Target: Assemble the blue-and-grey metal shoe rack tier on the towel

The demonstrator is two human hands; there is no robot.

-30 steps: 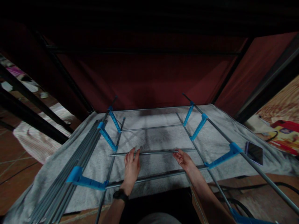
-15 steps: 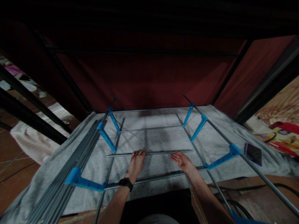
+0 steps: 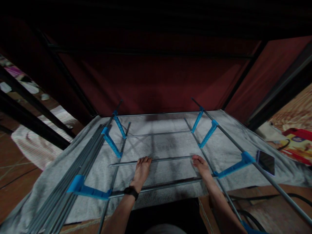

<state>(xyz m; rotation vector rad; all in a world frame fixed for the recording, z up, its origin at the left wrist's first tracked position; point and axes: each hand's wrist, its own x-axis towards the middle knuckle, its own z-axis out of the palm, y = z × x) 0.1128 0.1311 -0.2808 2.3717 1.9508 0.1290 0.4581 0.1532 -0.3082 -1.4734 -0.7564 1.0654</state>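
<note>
Quick change: our R hand has gone from loosely open to closed, fingertips pinching the loose rod at its R end. Our L hand stays curled over it, fingers together, thumb hidden. So we've got 2 pts of control, approx. The rod's crosswise, L end over the left lower rail.

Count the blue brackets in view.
7: three brackets on the left, three on the right, one cut off at the bottom edge, right of centre; others may be hidden.
</note>
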